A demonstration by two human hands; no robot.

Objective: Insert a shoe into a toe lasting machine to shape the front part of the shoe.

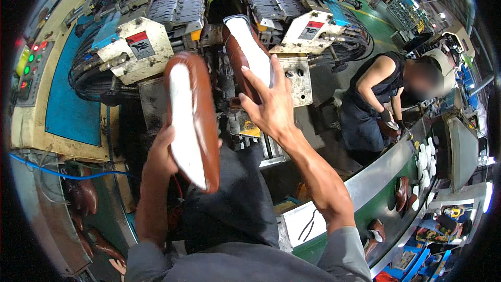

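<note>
Fingers of the left hand (158, 157) hold one brown shoe (183, 109) (white-bottomed) while the right hand (272, 108), fingers splayed, touches a second shoe (251, 49).

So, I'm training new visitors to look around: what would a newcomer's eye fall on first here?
Probably the large brown shoe with a white underside, held in the left hand just left of centre. Next, a similar second shoe at the machine, upper middle, with the right hand reaching onto it. At right, a bent-over co-worker stands beside a green conveyor.
</note>
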